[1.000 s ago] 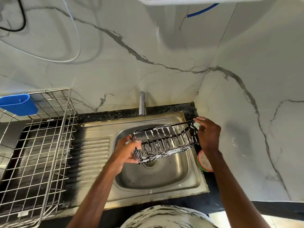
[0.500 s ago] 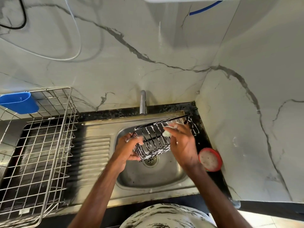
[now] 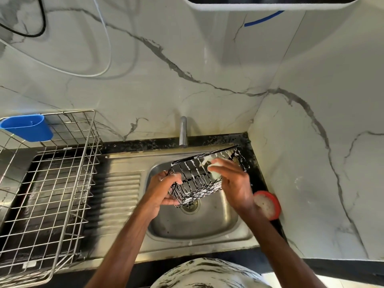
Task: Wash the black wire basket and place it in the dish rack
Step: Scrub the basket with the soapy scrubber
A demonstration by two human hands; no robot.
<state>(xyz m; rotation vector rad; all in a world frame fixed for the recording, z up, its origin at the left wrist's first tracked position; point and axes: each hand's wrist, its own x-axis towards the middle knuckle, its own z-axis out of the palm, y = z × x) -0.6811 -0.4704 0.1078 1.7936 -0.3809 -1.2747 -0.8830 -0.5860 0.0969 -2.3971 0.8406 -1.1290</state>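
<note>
head view: a pale marble wall (image 3: 145,59) with grey veins rises behind a dark speckled bench (image 3: 145,145) and turns a corner on the right. a white cable (image 3: 105,38) and a black cable (image 3: 42,21) loop over the wall at the far left, and the underside of a white box (image 3: 270,4) shows at the top edge. a steel sink (image 3: 207,227) is set in the bench, with a tap (image 3: 183,129) at its far edge and a ribbed drainboard (image 3: 118,194) on its left.

the basket (image 3: 199,190), black wire streaked with white suds, is held tilted in the air over the basin, above the drain (image 3: 190,205), its right end raised toward the far right corner. the left hand (image 3: 164,188) grips the basket's left end, fingers curled round the wires. the right hand (image 3: 234,183) reaches over the basket's near side; its fingers are curled round a pale pad (image 3: 215,173), which presses on the wires near the middle of the basket.

the rack (image 3: 49,179), bare steel wire, stands on the bench to the left of the drainboard, well apart from the basket. a blue cup (image 3: 29,127) hangs on the rack's far left corner. a round red dish (image 3: 268,204) with something whitish in it sits on the bench just right of the sink, beside the right wrist.
</note>
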